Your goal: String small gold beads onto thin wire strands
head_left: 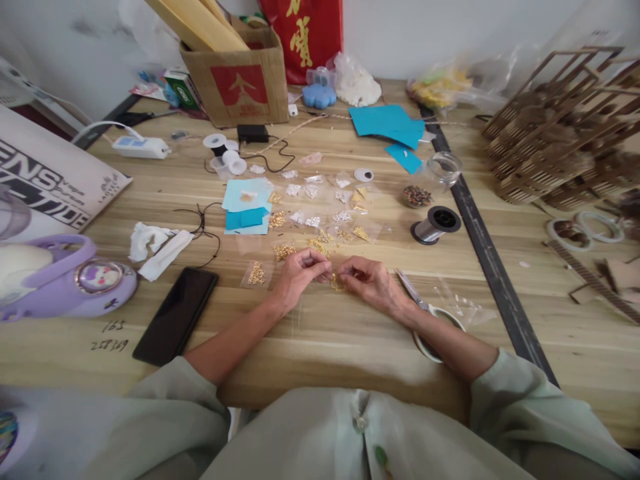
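1. With the bare left hand (301,275), fingertips are drawn together; whether anything is grasped cannot be told.
2. A thin gold-coloured strand (339,285) is seen at three o'clock, just beside.
3. By the bare right hand (371,283), the strand is pinched.
4. White-handled metal scissors (412,289) are laid at four o'clock.

Pale smudged wall (395,40); wood-grained table (320,357) with dark strip (499,287); light seemingly soft.
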Demonstrator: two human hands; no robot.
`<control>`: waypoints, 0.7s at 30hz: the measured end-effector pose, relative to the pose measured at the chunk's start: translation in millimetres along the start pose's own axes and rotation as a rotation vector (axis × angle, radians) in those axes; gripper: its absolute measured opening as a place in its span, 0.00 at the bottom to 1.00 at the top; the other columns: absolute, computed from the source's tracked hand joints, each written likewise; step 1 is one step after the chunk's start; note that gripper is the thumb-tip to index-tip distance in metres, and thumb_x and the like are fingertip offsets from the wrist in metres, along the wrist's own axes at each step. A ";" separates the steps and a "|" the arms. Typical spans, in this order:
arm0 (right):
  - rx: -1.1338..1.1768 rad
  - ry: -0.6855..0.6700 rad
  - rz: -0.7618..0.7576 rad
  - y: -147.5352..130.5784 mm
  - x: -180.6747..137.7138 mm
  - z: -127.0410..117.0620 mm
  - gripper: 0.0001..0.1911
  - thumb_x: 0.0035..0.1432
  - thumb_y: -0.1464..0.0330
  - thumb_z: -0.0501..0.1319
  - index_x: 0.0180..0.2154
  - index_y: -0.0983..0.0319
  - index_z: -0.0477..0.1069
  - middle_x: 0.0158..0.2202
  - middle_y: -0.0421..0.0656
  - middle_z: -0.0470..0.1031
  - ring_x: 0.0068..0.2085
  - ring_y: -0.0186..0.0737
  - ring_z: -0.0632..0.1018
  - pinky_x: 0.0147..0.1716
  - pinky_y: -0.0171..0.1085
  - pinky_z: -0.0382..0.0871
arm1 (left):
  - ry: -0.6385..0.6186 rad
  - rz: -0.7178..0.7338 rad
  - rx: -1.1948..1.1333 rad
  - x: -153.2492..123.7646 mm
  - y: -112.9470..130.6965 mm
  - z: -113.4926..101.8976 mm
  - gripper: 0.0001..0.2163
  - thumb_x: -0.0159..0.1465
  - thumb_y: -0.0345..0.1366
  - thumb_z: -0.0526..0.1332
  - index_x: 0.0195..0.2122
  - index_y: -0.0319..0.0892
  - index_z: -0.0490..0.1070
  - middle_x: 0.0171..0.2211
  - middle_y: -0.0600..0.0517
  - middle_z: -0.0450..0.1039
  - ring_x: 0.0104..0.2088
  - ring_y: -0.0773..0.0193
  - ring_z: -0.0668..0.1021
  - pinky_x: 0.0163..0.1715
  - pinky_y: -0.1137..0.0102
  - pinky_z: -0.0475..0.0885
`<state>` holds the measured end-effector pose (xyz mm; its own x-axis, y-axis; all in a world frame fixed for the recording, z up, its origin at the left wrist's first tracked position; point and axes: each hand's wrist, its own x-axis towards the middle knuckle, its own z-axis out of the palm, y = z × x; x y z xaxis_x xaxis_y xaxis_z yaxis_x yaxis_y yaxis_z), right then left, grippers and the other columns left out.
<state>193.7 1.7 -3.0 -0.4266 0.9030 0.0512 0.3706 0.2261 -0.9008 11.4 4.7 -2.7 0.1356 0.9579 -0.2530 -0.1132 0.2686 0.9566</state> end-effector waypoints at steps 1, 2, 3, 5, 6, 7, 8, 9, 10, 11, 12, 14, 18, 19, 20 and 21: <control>0.001 0.001 0.002 0.0 0.0 -0.2 0.07 0.58 0.70 0.58 0.35 0.64 0.74 0.28 0.40 0.74 0.27 0.31 0.70 0.27 0.31 0.63 | 0.000 0.000 -0.001 0.2 -0.4 -0.3 0.10 0.50 0.36 0.68 0.27 0.37 0.70 0.22 0.54 0.74 0.24 0.67 0.77 0.27 0.72 0.72; 0.004 0.002 0.005 -0.2 0.1 -0.4 0.07 0.58 0.69 0.58 0.35 0.64 0.74 0.27 0.40 0.73 0.27 0.30 0.69 0.26 0.31 0.62 | -0.001 0.000 -0.001 0.4 -0.7 -0.5 0.10 0.50 0.36 0.68 0.27 0.37 0.70 0.23 0.53 0.74 0.24 0.67 0.77 0.27 0.72 0.72; 0.010 0.003 0.007 -0.3 0.1 -0.5 0.07 0.58 0.69 0.58 0.34 0.65 0.74 0.26 0.39 0.73 0.26 0.30 0.69 0.26 0.31 0.62 | -0.002 0.003 -0.001 0.5 -0.9 -0.8 0.10 0.50 0.36 0.68 0.27 0.37 0.70 0.23 0.53 0.74 0.25 0.66 0.77 0.27 0.72 0.72; 0.029 0.002 0.003 -0.7 0.1 -0.8 0.07 0.59 0.68 0.58 0.34 0.64 0.73 0.26 0.39 0.72 0.25 0.30 0.68 0.26 0.31 0.61 | -0.009 0.011 0.004 0.5 -0.8 -1.3 0.10 0.51 0.36 0.68 0.28 0.37 0.70 0.25 0.52 0.75 0.28 0.65 0.78 0.28 0.72 0.72; 0.041 0.001 -0.001 -0.9 0.1 -0.9 0.07 0.59 0.68 0.58 0.34 0.64 0.73 0.26 0.39 0.71 0.25 0.30 0.68 0.26 0.31 0.61 | -0.014 0.016 0.008 0.4 -0.3 -1.5 0.09 0.51 0.36 0.68 0.28 0.37 0.70 0.26 0.51 0.76 0.29 0.65 0.78 0.28 0.72 0.72; 0.051 0.001 -0.005 -1.1 0.1 -1.0 0.07 0.59 0.67 0.58 0.34 0.64 0.72 0.26 0.38 0.71 0.25 0.29 0.68 0.25 0.31 0.61 | -0.018 0.020 0.013 0.2 0.3 -1.6 0.09 0.51 0.36 0.68 0.29 0.38 0.70 0.27 0.51 0.77 0.30 0.65 0.78 0.28 0.72 0.72; 0.058 0.002 -0.007 -1.3 0.1 -1.1 0.08 0.60 0.67 0.57 0.35 0.64 0.72 0.26 0.38 0.71 0.25 0.29 0.67 0.25 0.30 0.61 | -0.021 0.022 0.020 0.0 1.0 -1.7 0.09 0.52 0.36 0.68 0.29 0.38 0.70 0.28 0.50 0.77 0.31 0.64 0.78 0.29 0.72 0.72; 0.062 0.005 -0.006 -1.4 0.1 -1.2 0.08 0.60 0.67 0.57 0.35 0.64 0.71 0.26 0.38 0.71 0.25 0.29 0.67 0.25 0.30 0.61 | -0.021 0.021 0.028 -0.3 1.7 -1.8 0.09 0.52 0.36 0.67 0.29 0.38 0.70 0.29 0.50 0.77 0.32 0.64 0.78 0.29 0.72 0.72; 0.063 0.008 -0.003 -1.4 0.1 -1.2 0.08 0.60 0.66 0.57 0.35 0.64 0.71 0.26 0.38 0.70 0.25 0.29 0.67 0.25 0.30 0.61 | -0.020 0.020 0.036 -0.5 2.4 -1.9 0.09 0.52 0.36 0.67 0.29 0.38 0.70 0.29 0.50 0.77 0.32 0.65 0.78 0.29 0.72 0.72; 0.063 0.013 0.002 -1.5 0.1 -1.3 0.08 0.60 0.66 0.57 0.35 0.64 0.71 0.27 0.38 0.70 0.25 0.29 0.67 0.25 0.30 0.61 | -0.019 0.019 0.042 -0.6 3.0 -1.9 0.09 0.52 0.36 0.67 0.29 0.38 0.70 0.28 0.51 0.77 0.31 0.65 0.78 0.29 0.72 0.72; 0.063 0.015 0.009 -1.6 0.1 -1.4 0.08 0.59 0.66 0.58 0.34 0.64 0.71 0.27 0.38 0.70 0.26 0.29 0.67 0.25 0.30 0.61 | -0.020 0.020 0.046 -0.7 3.3 -2.1 0.08 0.52 0.36 0.67 0.29 0.38 0.70 0.28 0.51 0.77 0.31 0.65 0.78 0.29 0.72 0.72; 0.066 0.020 0.022 -1.7 0.2 -1.6 0.08 0.59 0.66 0.58 0.34 0.64 0.70 0.27 0.39 0.70 0.26 0.29 0.67 0.25 0.31 0.61 | -0.030 0.032 0.047 -0.4 3.2 -2.7 0.08 0.53 0.36 0.66 0.29 0.38 0.70 0.27 0.51 0.76 0.30 0.66 0.77 0.30 0.72 0.71; 0.072 0.014 0.039 -2.4 0.2 -2.3 0.08 0.59 0.66 0.57 0.34 0.64 0.70 0.27 0.38 0.70 0.26 0.30 0.67 0.26 0.31 0.61 | -0.055 0.065 0.035 0.7 0.8 -4.5 0.07 0.54 0.36 0.66 0.30 0.38 0.70 0.26 0.51 0.76 0.30 0.65 0.77 0.30 0.71 0.71; 0.070 0.015 0.041 -2.6 0.1 -2.4 0.08 0.59 0.66 0.58 0.34 0.64 0.70 0.27 0.38 0.70 0.26 0.29 0.67 0.26 0.31 0.61 | -0.058 0.071 0.035 1.0 0.1 -4.9 0.07 0.55 0.36 0.65 0.30 0.38 0.71 0.26 0.51 0.76 0.30 0.65 0.77 0.30 0.71 0.71; 0.068 0.017 0.042 -2.8 0.0 -2.5 0.08 0.59 0.66 0.58 0.33 0.64 0.70 0.27 0.38 0.70 0.26 0.29 0.67 0.26 0.31 0.61 | -0.061 0.078 0.038 1.2 -0.4 -5.2 0.07 0.55 0.36 0.65 0.30 0.38 0.71 0.26 0.51 0.76 0.30 0.65 0.77 0.30 0.71 0.71; 0.067 0.018 0.043 -3.1 -0.1 -2.5 0.08 0.59 0.66 0.58 0.33 0.64 0.70 0.27 0.38 0.70 0.26 0.29 0.67 0.25 0.31 0.61 | -0.062 0.085 0.043 1.3 -0.7 -5.5 0.07 0.55 0.37 0.65 0.30 0.38 0.71 0.27 0.51 0.77 0.30 0.65 0.77 0.30 0.71 0.71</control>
<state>194.7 1.8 0.8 -0.3960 0.9180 0.0194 0.3318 0.1628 -0.9292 6.2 6.3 -4.5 0.1878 0.9686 -0.1629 -0.0844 0.1812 0.9798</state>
